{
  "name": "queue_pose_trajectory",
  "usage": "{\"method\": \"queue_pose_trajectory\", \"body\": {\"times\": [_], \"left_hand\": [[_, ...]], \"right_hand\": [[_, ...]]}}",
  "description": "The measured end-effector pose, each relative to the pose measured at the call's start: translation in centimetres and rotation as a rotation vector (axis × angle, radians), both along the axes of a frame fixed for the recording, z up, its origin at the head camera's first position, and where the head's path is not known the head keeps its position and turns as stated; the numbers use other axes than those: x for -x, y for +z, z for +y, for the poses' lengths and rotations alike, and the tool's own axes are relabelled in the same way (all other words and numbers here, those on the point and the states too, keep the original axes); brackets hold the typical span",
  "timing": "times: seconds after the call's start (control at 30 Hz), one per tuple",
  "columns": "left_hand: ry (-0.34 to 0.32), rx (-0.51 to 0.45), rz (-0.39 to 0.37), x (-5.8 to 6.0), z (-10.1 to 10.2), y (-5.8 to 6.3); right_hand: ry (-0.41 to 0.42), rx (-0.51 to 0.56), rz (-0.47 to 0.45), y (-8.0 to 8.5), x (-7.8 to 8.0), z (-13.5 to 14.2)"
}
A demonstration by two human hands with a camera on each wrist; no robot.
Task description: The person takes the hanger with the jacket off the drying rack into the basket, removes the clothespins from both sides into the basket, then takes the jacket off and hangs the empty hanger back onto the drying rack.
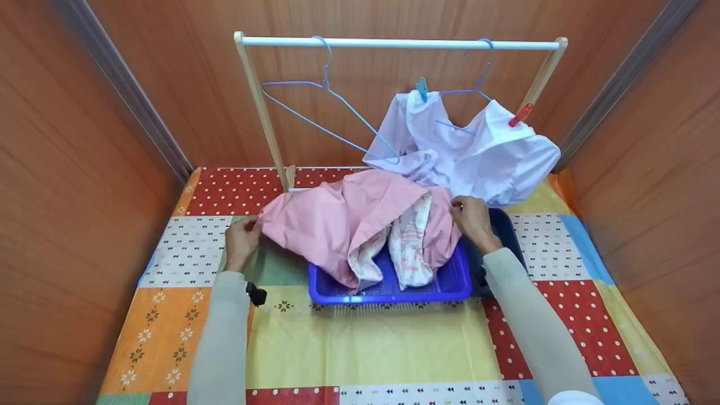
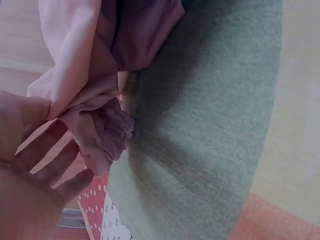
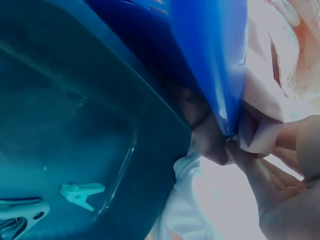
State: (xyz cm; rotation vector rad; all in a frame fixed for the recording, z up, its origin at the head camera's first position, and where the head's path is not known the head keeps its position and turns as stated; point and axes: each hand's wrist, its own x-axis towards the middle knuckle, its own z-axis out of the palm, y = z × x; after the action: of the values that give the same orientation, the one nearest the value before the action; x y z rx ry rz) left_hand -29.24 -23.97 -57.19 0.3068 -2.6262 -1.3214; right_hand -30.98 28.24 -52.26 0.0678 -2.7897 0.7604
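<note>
A pink garment [image 1: 315, 219] with white printed cloth [image 1: 413, 242] inside is spread over a blue-purple basket [image 1: 388, 298]. My left hand [image 1: 242, 242] pinches its left end between thumb and finger, the other fingers apart, and a gathered pink edge [image 2: 107, 135] hangs beside them in the left wrist view. At the garment's right side my right hand [image 1: 475, 222] pinches the pink cloth, close to the basket's rim [image 3: 227, 120] in the right wrist view. Just behind that hand hangs a white shirt [image 1: 478, 163].
A rack with a white rail [image 1: 394, 43] stands behind, carrying a bare blue hanger [image 1: 332, 90] and the shirt's hanger [image 1: 478, 84]. A teal clothespin [image 1: 422, 89] and a red clothespin [image 1: 520, 115] grip the shirt. A dark tray [image 1: 506, 230] beside the basket contains clothespins [image 3: 80, 194].
</note>
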Motion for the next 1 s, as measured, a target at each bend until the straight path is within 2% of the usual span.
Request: {"method": "queue_pose_trajectory", "body": {"times": [0.07,0.17,0.33,0.43,0.63,0.73,0.87,1.0], "left_hand": [[0.014,-0.020,0.061,0.0,0.5,0.6],[0.008,-0.098,0.102,-0.3,1.4,1.8],[-0.050,-0.261,0.148,-0.9,3.3,4.7],[-0.082,-0.275,0.198,-1.2,4.6,6.4],[-0.177,-0.239,0.392,-2.2,7.6,9.3],[-0.241,-0.160,0.473,-2.9,9.3,10.2],[-0.338,-0.057,0.532,-3.9,11.4,10.5],[-0.440,0.015,0.547,-4.9,13.4,10.3]], "right_hand": [[-0.004,0.015,0.012,0.2,0.0,0.0],[0.001,0.046,0.018,0.5,0.0,-0.1],[0.001,0.093,0.062,1.2,-0.2,-0.6],[-0.002,0.118,0.109,1.7,-0.3,-1.1],[0.002,0.153,0.210,2.7,-0.6,-1.9],[0.013,0.163,0.248,3.0,-0.9,-2.3],[0.069,0.182,0.312,3.7,-1.6,-3.2],[0.147,0.183,0.378,4.2,-2.5,-4.3]]}}
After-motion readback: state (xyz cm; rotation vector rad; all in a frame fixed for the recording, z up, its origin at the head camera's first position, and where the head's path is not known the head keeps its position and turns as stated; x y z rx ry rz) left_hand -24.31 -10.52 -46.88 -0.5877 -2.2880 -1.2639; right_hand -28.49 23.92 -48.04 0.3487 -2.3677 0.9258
